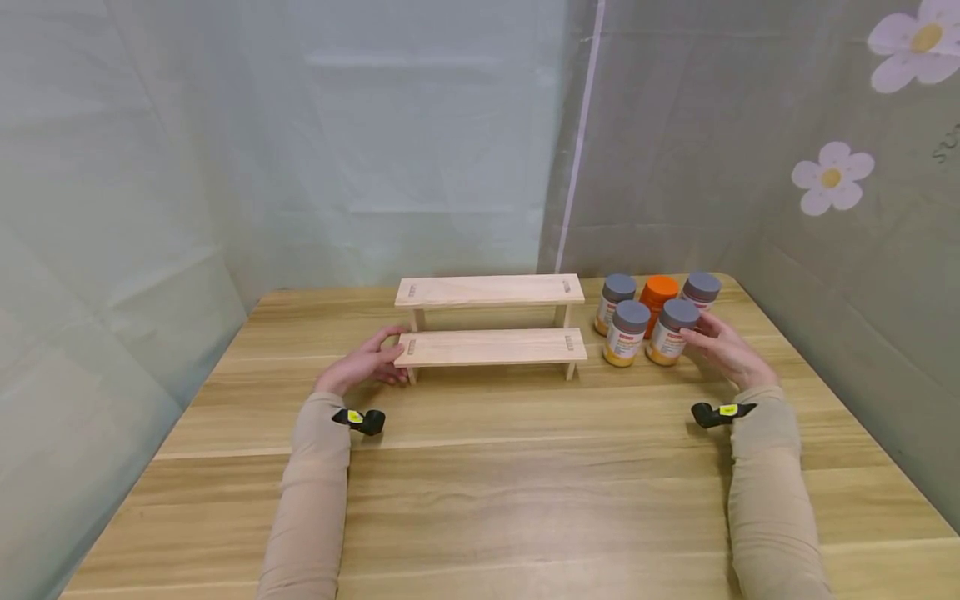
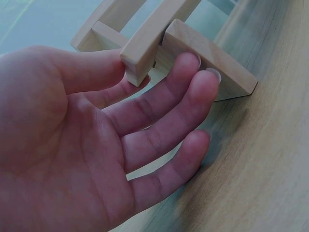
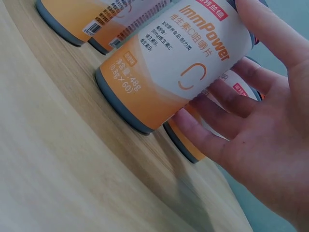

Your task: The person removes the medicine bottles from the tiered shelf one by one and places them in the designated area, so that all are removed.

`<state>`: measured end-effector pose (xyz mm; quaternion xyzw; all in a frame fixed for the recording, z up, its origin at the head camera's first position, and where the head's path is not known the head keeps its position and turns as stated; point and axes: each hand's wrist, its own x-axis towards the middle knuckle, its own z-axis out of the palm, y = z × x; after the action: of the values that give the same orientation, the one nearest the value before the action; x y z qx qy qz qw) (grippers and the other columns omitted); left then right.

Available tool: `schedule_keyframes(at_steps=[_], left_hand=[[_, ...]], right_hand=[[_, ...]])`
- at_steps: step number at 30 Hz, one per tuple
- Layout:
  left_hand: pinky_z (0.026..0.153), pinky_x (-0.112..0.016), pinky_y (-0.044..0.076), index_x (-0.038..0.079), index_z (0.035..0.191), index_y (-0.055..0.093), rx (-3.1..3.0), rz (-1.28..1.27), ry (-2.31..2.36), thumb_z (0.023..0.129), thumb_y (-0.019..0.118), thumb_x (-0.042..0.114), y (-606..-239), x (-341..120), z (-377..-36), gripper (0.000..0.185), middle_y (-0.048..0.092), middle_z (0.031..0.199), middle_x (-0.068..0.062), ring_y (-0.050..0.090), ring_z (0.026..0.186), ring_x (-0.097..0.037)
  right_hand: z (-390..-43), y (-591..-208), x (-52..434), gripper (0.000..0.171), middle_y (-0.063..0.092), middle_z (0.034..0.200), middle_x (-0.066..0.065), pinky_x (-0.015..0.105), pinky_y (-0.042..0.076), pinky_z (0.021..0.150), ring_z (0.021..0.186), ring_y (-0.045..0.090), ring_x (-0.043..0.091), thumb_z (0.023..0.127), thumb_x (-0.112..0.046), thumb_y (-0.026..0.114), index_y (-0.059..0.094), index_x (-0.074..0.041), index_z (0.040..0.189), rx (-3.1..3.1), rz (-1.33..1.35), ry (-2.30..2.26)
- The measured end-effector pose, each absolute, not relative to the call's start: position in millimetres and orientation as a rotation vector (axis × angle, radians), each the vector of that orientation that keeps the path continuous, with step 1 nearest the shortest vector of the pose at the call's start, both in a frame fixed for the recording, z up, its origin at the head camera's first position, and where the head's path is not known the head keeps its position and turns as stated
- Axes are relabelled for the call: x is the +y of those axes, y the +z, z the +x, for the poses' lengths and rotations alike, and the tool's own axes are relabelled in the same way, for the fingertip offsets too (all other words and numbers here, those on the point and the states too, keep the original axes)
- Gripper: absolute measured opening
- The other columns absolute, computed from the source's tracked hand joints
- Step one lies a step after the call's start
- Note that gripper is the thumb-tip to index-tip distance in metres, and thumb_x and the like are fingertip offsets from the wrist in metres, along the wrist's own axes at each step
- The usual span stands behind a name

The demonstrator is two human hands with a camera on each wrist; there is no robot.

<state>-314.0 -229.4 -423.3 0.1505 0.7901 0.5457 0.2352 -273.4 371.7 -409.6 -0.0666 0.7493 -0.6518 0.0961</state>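
Observation:
A two-tier light wooden shelf (image 1: pixel 491 348) stands on the table, its upper board (image 1: pixel 487 289) behind the lower one. At its left end my left hand (image 1: pixel 362 364) grips the lower board; in the left wrist view the thumb (image 2: pixel 94 70) presses the board's end and two fingertips lie against the leg (image 2: pixel 210 60). My right hand (image 1: pixel 726 350) holds a supplement bottle (image 3: pixel 166 65) with a grey lid and a white-and-orange label, the front right one of the group. Its thumb is high on the near side, the fingers reach round behind, partly hidden.
Beside the held bottle stand another grey-lidded bottle (image 1: pixel 627 335), one with an orange lid (image 1: pixel 660 289), and two more grey-lidded bottles behind. The wooden table (image 1: pixel 525 483) ends at pale hanging sheets (image 1: pixel 420 150) at the back and sides.

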Motion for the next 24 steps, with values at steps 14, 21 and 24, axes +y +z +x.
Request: schedule_keyframes(at_steps=[14, 21, 24], left_hand=[[0.079, -0.032, 0.052, 0.011, 0.154, 0.011, 2.176, 0.399, 1.487, 0.105, 0.04, 0.031, -423.2, -229.5, -314.5, 0.06, 0.063, 0.097, -0.009, 0.067, 0.085, -0.014], [0.079, -0.031, 0.052, 0.012, 0.154, 0.013, 2.172, 0.396, 1.489, 0.105, 0.04, 0.032, -424.6, -230.4, -315.2, 0.059, 0.063, 0.099, -0.011, 0.067, 0.085, -0.013], [0.078, -0.031, 0.052, 0.013, 0.153, 0.014, 2.173, 0.398, 1.493, 0.105, 0.04, 0.032, -424.6, -230.4, -314.9, 0.058, 0.063, 0.099, -0.01, 0.067, 0.084, -0.013]], right_hand=[[-271.5, -410.3, 371.8, 0.058, 0.048, 0.118, -0.02, 0.011, 0.045, 0.089, 0.105, 0.052, -0.009, 0.099, -0.012, 0.053, 0.024, -0.018, 0.149, 2.218, -0.231, -1.989], [-273.0, -411.1, 373.4, 0.064, 0.045, 0.12, -0.019, 0.011, 0.045, 0.09, 0.106, 0.052, -0.01, 0.099, -0.014, 0.054, 0.019, -0.016, 0.153, 2.217, -0.18, -1.98], [-273.0, -410.7, 373.6, 0.062, 0.047, 0.12, -0.02, 0.011, 0.046, 0.09, 0.106, 0.053, -0.01, 0.099, -0.013, 0.053, 0.022, -0.018, 0.153, 2.198, -0.188, -1.998]])
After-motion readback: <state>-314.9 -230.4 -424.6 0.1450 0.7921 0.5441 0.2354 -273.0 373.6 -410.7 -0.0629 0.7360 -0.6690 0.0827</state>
